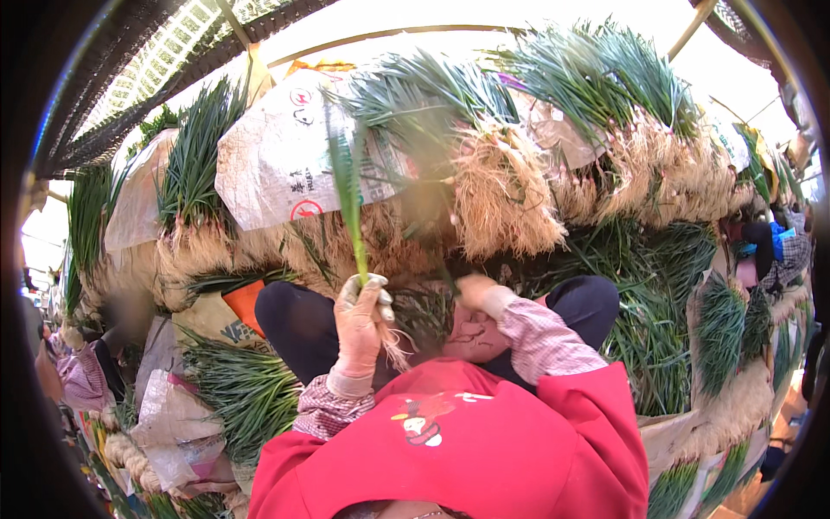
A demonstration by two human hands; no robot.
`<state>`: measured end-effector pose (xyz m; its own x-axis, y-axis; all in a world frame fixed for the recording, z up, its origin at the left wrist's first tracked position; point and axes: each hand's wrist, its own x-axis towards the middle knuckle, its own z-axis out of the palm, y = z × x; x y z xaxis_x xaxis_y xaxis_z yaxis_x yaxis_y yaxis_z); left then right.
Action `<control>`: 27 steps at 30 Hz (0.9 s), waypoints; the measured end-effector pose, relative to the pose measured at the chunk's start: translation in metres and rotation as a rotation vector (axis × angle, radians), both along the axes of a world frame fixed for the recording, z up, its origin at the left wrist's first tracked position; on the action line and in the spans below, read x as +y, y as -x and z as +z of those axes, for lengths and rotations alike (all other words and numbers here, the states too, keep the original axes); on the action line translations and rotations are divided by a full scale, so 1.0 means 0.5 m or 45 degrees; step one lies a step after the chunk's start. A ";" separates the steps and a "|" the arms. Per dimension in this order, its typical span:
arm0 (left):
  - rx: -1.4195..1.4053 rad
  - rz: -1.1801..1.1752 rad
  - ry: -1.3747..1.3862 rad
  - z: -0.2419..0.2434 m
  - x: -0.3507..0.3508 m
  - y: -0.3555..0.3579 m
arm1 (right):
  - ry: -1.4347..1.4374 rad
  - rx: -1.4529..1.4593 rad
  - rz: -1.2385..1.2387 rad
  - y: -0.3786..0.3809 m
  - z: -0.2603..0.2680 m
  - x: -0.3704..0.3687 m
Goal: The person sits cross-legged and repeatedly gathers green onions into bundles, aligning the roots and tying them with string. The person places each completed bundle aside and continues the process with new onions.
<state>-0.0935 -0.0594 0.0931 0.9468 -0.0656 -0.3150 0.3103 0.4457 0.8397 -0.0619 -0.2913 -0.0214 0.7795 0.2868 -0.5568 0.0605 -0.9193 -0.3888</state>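
My left hand [360,318], in a pale, soiled glove, grips a young allium plant [351,217] near its base. The plant's long green leaves point up and away from me, and its stringy roots [393,344] hang below my fingers. My right hand [476,292] is curled between my knees, and its fingertips are turned away. A dark, blurred leaf shows beside it, but whether I hold it is unclear. Loose green leaves [418,310] lie between my legs. Ahead, a large bundle of allium plants [509,188] rests with its pale roots towards me.
A printed white woven sack [311,149] covers part of the stacked bundles ahead. More allium plants [256,383] lie at my left. Cut leaves [652,324] are heaped at my right. Other people [788,253] sit along both sides, among further bundles.
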 end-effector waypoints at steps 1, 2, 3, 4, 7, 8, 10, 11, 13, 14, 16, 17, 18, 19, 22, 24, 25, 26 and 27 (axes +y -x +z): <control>-0.055 0.015 0.075 0.011 0.008 -0.011 | 0.084 0.389 0.385 -0.008 0.054 -0.026; -0.010 -0.004 0.131 0.018 0.012 -0.024 | 0.006 -0.294 0.150 -0.029 0.118 -0.048; 0.040 -0.123 0.288 0.023 0.014 -0.043 | -0.063 -0.837 -0.049 -0.052 0.185 -0.071; 0.058 -0.292 0.372 0.024 0.006 -0.059 | 0.458 -1.089 -0.004 -0.094 0.247 -0.094; 0.081 -0.600 0.511 0.015 -0.042 -0.102 | 0.762 -0.931 -0.354 -0.181 0.361 -0.129; 0.029 -0.613 0.514 0.012 -0.063 -0.116 | 0.767 -0.824 -0.239 -0.187 0.363 -0.130; 0.004 -0.556 0.462 0.006 -0.101 -0.145 | 0.593 -1.069 -0.167 -0.192 0.339 -0.128; -0.016 -0.484 0.455 0.004 -0.116 -0.154 | 0.361 -1.290 -0.182 -0.177 0.317 -0.124; 0.014 -0.449 0.383 0.005 -0.132 -0.171 | 0.357 -1.432 -0.253 -0.166 0.296 -0.130; 0.029 -0.520 0.393 0.007 -0.137 -0.176 | 0.600 -1.368 -0.311 -0.168 0.300 -0.136; 0.026 -0.591 0.396 0.015 -0.141 -0.180 | 0.698 -1.138 -0.388 -0.164 0.334 -0.141; 0.042 -0.652 0.389 0.019 -0.145 -0.178 | 0.471 -1.003 -0.462 -0.173 0.366 -0.145; 0.036 -0.679 0.374 0.023 -0.139 -0.175 | 0.366 -1.026 -0.452 -0.163 0.393 -0.137; 0.021 -0.665 0.450 0.026 -0.134 -0.168 | 0.372 -1.024 -0.513 -0.156 0.417 -0.127; 0.047 -0.582 0.512 0.022 -0.119 -0.147 | 0.299 -1.727 0.009 -0.064 0.420 -0.069; 0.041 -0.575 0.647 0.009 -0.109 -0.135 | 0.335 -1.549 0.482 -0.002 0.359 -0.020; 0.071 -0.585 0.467 0.000 -0.102 -0.131 | -0.033 -0.997 0.434 0.025 0.322 -0.002; 0.155 -0.583 0.483 -0.011 -0.097 -0.126 | -0.276 -0.631 0.096 0.031 0.296 -0.018; 0.213 -0.586 0.547 -0.024 -0.094 -0.121 | -0.628 -0.232 -0.116 0.037 0.274 -0.026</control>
